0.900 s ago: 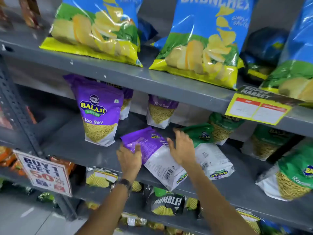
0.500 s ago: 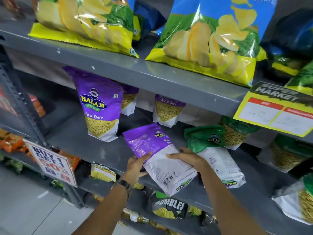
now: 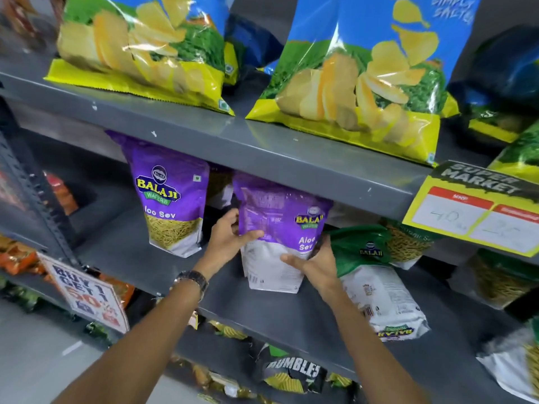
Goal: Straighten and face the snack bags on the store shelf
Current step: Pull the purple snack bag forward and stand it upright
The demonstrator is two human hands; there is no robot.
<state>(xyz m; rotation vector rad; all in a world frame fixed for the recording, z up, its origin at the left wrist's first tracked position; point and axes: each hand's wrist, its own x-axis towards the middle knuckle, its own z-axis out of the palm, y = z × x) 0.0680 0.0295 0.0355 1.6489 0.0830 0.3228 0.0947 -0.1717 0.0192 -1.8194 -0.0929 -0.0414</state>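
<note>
A purple Aloo Sev bag (image 3: 277, 225) stands upright on the middle grey shelf (image 3: 262, 313), its back and side facing me. My left hand (image 3: 230, 240) grips its left edge and my right hand (image 3: 315, 263) holds its lower right corner. To its left another purple Aloo Sev bag (image 3: 169, 199) stands upright with its front facing out. Right of my hands a green and white bag (image 3: 379, 284) lies flat on its face, back side up.
Big blue and yellow chip bags (image 3: 364, 68) sit on the upper shelf. A yellow price tag (image 3: 478, 214) hangs at the right. More green bags (image 3: 501, 281) stand and lie further right. A "Buy 1 Get 1" sign (image 3: 87, 290) hangs at lower left above lower shelves of snacks.
The purple bag was lying flat on the shelf; both hands took hold of it and raised it upright. The view moved closer and to the left.
</note>
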